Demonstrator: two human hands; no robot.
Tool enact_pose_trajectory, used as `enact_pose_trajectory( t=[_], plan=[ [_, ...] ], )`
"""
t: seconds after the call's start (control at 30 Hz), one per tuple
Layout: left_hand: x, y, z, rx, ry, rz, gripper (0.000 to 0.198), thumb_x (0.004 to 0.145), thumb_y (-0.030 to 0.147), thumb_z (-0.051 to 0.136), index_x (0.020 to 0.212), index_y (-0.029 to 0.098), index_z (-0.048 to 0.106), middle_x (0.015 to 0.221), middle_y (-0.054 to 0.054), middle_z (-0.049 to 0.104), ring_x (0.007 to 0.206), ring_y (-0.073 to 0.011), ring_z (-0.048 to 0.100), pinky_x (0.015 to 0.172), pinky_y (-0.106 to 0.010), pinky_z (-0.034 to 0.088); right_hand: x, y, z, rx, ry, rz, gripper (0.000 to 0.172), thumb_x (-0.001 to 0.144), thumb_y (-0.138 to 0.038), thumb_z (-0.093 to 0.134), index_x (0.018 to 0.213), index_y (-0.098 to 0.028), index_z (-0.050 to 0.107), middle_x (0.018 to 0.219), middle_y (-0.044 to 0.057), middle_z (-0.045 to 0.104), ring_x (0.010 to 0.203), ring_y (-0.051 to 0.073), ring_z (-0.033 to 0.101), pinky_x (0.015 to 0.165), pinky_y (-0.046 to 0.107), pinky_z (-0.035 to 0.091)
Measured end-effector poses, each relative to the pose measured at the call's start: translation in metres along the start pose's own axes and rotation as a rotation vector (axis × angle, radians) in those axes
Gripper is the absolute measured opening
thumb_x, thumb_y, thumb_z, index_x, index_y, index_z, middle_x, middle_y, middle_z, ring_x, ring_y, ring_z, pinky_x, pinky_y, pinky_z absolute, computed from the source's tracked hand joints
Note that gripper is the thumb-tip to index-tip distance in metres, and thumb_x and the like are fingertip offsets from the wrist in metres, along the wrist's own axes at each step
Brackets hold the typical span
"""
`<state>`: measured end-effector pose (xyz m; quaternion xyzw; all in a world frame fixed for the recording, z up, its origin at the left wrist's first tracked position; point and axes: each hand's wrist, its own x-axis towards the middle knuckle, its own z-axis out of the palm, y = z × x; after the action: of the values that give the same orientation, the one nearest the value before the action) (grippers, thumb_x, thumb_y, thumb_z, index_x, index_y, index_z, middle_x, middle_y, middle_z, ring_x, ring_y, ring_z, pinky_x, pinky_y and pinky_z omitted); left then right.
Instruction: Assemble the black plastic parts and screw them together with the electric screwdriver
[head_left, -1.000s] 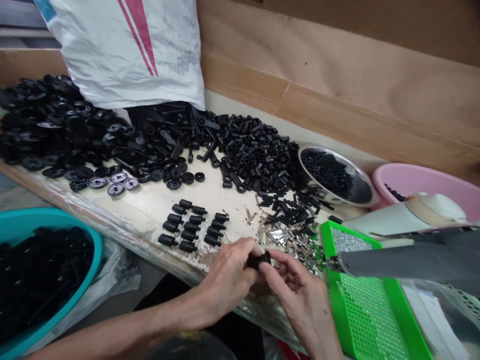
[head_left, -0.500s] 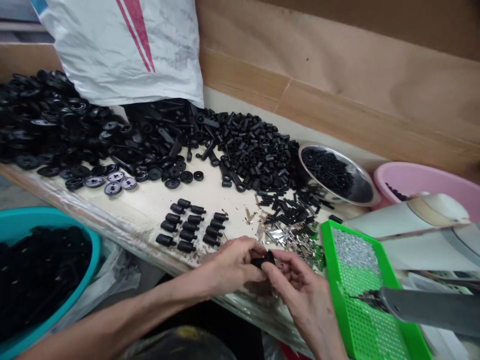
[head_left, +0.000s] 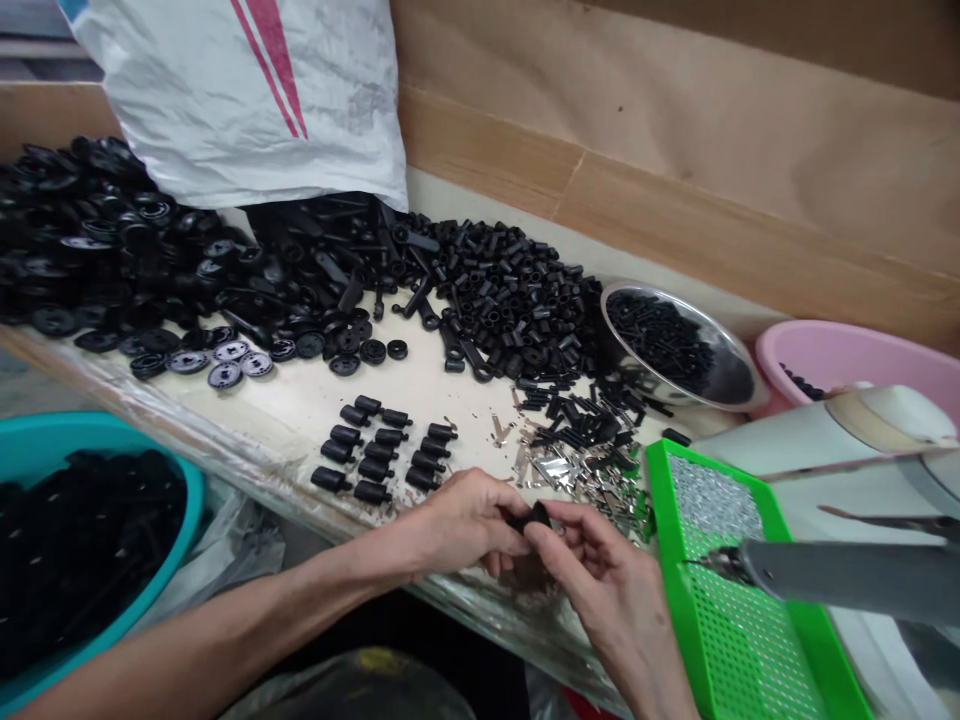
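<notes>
Both my hands meet over the table's front edge around a small black plastic part (head_left: 538, 514). My left hand (head_left: 480, 515) pinches it from the left, and the fingers and thumb of my right hand (head_left: 592, 555) close on its right end. Most of the part is hidden by fingers, so its full shape does not show. Left of my hands, several black cylindrical handle knobs (head_left: 373, 468) with narrow stems lie in rough columns. Just beyond my right hand are scattered shiny metal clips (head_left: 592, 480) and short black pins (head_left: 585, 420).
Black round parts and levers (head_left: 225, 270) heap along the back beside black sleeves (head_left: 517, 290). A steel bowl (head_left: 739, 375), pink basin (head_left: 802, 345) and green tray (head_left: 667, 600) of screws stand right. An electric screwdriver (head_left: 825, 575) overhangs the tray. A teal tub (head_left: 191, 500) sits lower left.
My hands stay together on the black part, with small finger shifts; less of the part shows now. The electric screwdriver sits slightly higher and further left over the tray.
</notes>
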<state>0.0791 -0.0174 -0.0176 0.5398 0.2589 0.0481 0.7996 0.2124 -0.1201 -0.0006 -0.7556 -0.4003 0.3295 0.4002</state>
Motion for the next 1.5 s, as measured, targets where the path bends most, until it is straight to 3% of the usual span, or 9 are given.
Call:
enact_pose_trajectory(
  t=[0.13,0.33,0.57,0.73,0.93,1.03,1.13,1.33,1.5],
  plan=[
    [0.002,-0.010,0.004,0.089,0.309,0.102,0.022,0.062,0.027,0.071,0.080,0.017,0.061,0.062,0.005,0.054,0.057,-0.0091,0.047,0.052,-0.019,0.035,0.001,0.000,0.002,0.024,0.027,0.030,0.034,0.075,-0.048,0.067,0.089,-0.018,0.068,0.061,-0.001,0.060,0.051,0.012,0.052,0.046,0.020,0.043],
    [-0.001,0.002,0.001,-0.059,-0.045,0.016,0.017,0.066,0.025,0.062,0.077,0.013,0.062,0.063,0.002,0.057,0.058,-0.0110,0.052,0.058,-0.022,0.042,0.000,0.005,0.002,-0.072,-0.002,-0.039,0.031,0.076,-0.046,0.066,0.090,-0.018,0.066,0.059,-0.003,0.055,0.052,0.012,0.049,0.048,0.021,0.040],
    [-0.002,-0.010,0.006,0.067,0.300,0.104,0.022,0.061,0.022,0.070,0.080,0.017,0.060,0.063,0.006,0.055,0.059,-0.0088,0.048,0.052,-0.018,0.033,-0.002,0.000,0.004,-0.049,0.013,0.010,0.034,0.076,-0.050,0.063,0.088,-0.018,0.063,0.062,-0.002,0.054,0.054,0.012,0.047,0.049,0.022,0.038],
    [-0.005,0.005,0.000,-0.075,-0.055,-0.011,0.015,0.067,0.025,0.061,0.076,0.013,0.062,0.059,0.002,0.057,0.055,-0.0109,0.051,0.055,-0.022,0.041,-0.003,0.000,0.002,-0.055,0.016,-0.030,0.032,0.075,-0.047,0.064,0.085,-0.018,0.064,0.058,-0.003,0.051,0.051,0.012,0.045,0.048,0.021,0.037],
    [0.001,-0.008,0.000,-0.002,0.205,0.094,0.025,0.057,0.020,0.075,0.079,0.015,0.064,0.064,0.005,0.058,0.058,-0.0088,0.050,0.054,-0.019,0.037,-0.005,0.005,0.002,-0.016,0.016,-0.021,0.032,0.075,-0.046,0.065,0.089,-0.018,0.064,0.062,-0.001,0.055,0.054,0.013,0.049,0.049,0.022,0.041],
    [0.000,-0.007,-0.002,-0.077,0.027,0.082,0.026,0.063,0.022,0.071,0.087,0.014,0.066,0.074,0.002,0.063,0.066,-0.0102,0.054,0.061,-0.020,0.040,-0.005,0.005,0.001,-0.025,-0.008,-0.047,0.029,0.076,-0.044,0.066,0.090,-0.018,0.065,0.064,-0.001,0.057,0.056,0.013,0.050,0.051,0.022,0.042],
    [-0.005,0.002,-0.004,-0.075,-0.078,0.006,0.016,0.069,0.022,0.063,0.081,0.012,0.067,0.064,0.001,0.059,0.058,-0.0103,0.051,0.057,-0.022,0.040,-0.005,0.005,0.000,-0.006,-0.023,-0.062,0.029,0.076,-0.043,0.067,0.089,-0.018,0.065,0.061,-0.002,0.056,0.053,0.013,0.049,0.049,0.022,0.041],
    [-0.011,0.004,0.003,0.275,0.330,0.212,0.004,0.070,0.016,0.061,0.072,0.015,0.064,0.074,0.000,0.059,0.065,-0.0101,0.051,0.057,-0.020,0.039,-0.004,0.013,0.004,0.052,0.044,-0.043,0.031,0.074,-0.044,0.069,0.090,-0.017,0.067,0.062,-0.001,0.056,0.055,0.013,0.051,0.050,0.021,0.042],
    [-0.008,0.013,-0.005,-0.098,0.082,0.066,0.046,0.055,0.013,0.075,0.096,0.016,0.054,0.070,0.007,0.054,0.055,-0.0061,0.045,0.050,-0.018,0.036,-0.008,0.012,0.007,0.173,0.087,-0.011,0.033,0.070,-0.042,0.073,0.092,-0.018,0.069,0.069,0.002,0.066,0.057,0.014,0.058,0.053,0.023,0.048]
  ],
)
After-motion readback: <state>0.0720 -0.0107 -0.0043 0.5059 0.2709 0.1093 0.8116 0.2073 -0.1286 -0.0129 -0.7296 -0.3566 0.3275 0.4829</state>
